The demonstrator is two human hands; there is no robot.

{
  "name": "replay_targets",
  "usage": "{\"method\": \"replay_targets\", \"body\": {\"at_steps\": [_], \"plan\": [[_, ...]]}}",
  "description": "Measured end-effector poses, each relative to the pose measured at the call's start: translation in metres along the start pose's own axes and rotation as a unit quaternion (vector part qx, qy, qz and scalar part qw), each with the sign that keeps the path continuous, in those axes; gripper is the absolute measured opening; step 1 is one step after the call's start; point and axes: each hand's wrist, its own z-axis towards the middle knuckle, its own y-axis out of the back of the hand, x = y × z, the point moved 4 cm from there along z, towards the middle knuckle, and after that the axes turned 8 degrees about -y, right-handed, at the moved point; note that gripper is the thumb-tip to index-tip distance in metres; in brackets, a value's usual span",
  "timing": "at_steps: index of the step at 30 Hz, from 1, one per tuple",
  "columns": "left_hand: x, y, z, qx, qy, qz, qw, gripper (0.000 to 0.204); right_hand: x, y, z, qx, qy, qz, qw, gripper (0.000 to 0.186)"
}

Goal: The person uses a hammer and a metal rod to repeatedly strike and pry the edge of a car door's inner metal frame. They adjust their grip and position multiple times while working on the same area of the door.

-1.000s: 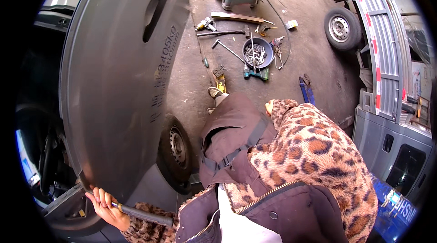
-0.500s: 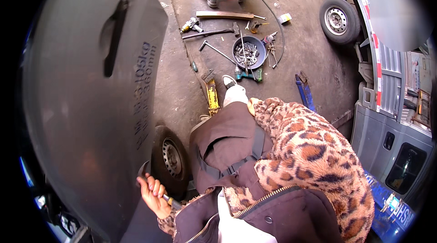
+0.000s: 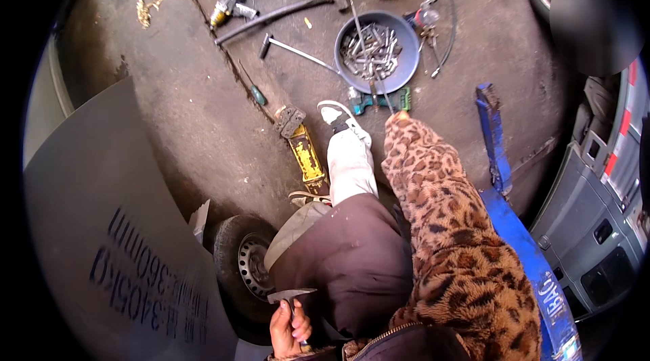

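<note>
My left hand (image 3: 290, 328) is closed around the handle of a small hammer with a pointed metal head (image 3: 291, 295), low in the picture in front of my apron. Stretched forward in a leopard-print sleeve, my right hand (image 3: 401, 116) is at the near side of a grey-blue basin (image 3: 410, 56). Its fingers are mostly hidden by the cuff. A thin metal rod (image 3: 386, 96) slants from the basin to that hand; whether it is gripped cannot be seen. Sockets and metal bits (image 3: 369, 50) fill the basin. A green cordless power tool (image 3: 365, 100) lies just below it.
A long-handled hammer (image 3: 284, 14), yellow impact tool (image 3: 227, 9), L-shaped wrench (image 3: 298, 53) and screwdriver (image 3: 256, 94) lie on the floor. Near my feet is a yellow jack (image 3: 306, 158); a blue jack (image 3: 497, 141) lies right. A grey vehicle panel (image 3: 122, 226) and wheel (image 3: 250, 259) stand left.
My right hand has reached forward from beside my knee to the basin. The left hand, still holding the hammer, has come in front of my apron. My view has shifted closer to the tools.
</note>
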Motion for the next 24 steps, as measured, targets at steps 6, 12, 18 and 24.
{"method": "replay_targets", "body": {"at_steps": [6,12,18,24], "plan": [[0.000,-0.016,0.064,-0.069,0.050,-0.010,0.996,0.034,-0.015,-0.046,0.110,0.035,-0.055,0.090,0.994,0.037],[0.001,0.000,0.037,-0.162,-0.003,0.093,0.982,0.034,0.025,-0.002,0.129,-0.072,-0.048,0.108,0.990,0.030],[-0.001,0.010,-0.006,-0.075,-0.048,-0.174,0.981,0.031,0.069,0.115,0.027,-0.192,0.215,0.187,0.939,0.022],[-0.004,0.103,-0.107,0.110,-0.227,-0.199,0.947,0.030,0.079,0.106,-0.266,-0.024,0.482,0.293,0.826,0.020]]}}
